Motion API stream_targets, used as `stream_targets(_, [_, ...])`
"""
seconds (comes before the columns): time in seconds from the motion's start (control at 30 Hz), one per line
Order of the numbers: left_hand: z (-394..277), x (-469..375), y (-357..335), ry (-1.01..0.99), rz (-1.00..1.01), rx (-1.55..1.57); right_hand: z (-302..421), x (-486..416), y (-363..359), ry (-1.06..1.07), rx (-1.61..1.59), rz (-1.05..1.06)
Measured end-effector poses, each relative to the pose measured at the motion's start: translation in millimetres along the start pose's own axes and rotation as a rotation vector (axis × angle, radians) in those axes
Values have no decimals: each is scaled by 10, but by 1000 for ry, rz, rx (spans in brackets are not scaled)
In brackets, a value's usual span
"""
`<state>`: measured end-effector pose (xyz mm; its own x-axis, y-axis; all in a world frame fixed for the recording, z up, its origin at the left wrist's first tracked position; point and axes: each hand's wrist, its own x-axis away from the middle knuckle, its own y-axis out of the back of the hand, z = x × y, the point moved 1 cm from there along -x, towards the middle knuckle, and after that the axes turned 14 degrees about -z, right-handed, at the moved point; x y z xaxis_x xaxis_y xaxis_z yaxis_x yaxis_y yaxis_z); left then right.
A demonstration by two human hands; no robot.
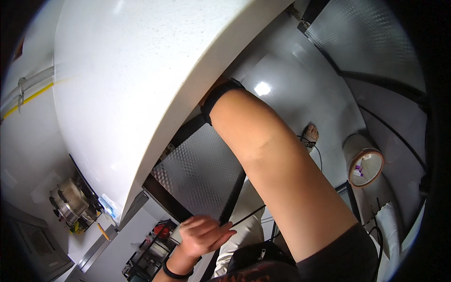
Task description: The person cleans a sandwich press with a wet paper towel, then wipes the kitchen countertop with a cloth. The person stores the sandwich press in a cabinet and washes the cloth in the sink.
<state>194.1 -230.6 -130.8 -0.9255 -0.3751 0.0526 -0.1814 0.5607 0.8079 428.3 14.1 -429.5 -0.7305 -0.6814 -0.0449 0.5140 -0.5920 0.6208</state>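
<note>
My right forearm [260, 144], with a wide black band [222, 98] at the wrist, reaches beneath the thick edge of a white countertop [169, 116]. The counter hides my right hand, so what it touches cannot be seen. Lower in the view, my left hand [204, 234] has its fingers curled around a thin dark rod or cord [249, 215], which runs straight toward my right upper arm. Just above that hand is a cabinet door [201, 169] with a textured glass panel and dark frame, standing open under the counter.
Another textured-glass door [366, 38] stands at the upper right. A waste bin [366, 169] with litter inside is on the glossy floor [282, 77], near a sandalled foot [310, 134]. Stacked metal pots [70, 199] sit at the left; a loaded black rack [151, 246] stands below.
</note>
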Motion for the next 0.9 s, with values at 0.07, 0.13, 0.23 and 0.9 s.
stream_targets(0.07, [-2,10,-6,10,14,7,26,114,121,-62,-129,-122])
stream_targets(0.13, [-21,17,-6,-22,5,-39,35,280,376,-134,-293,-277])
stream_targets(0.23, [-46,-30,-11,19,16,-34,-170,715,1139,-275,-474,-570])
stream_targets(0.9, [-775,1075,-74,1695,-250,892,-1163,1769,5167,-620,-304,-1078])
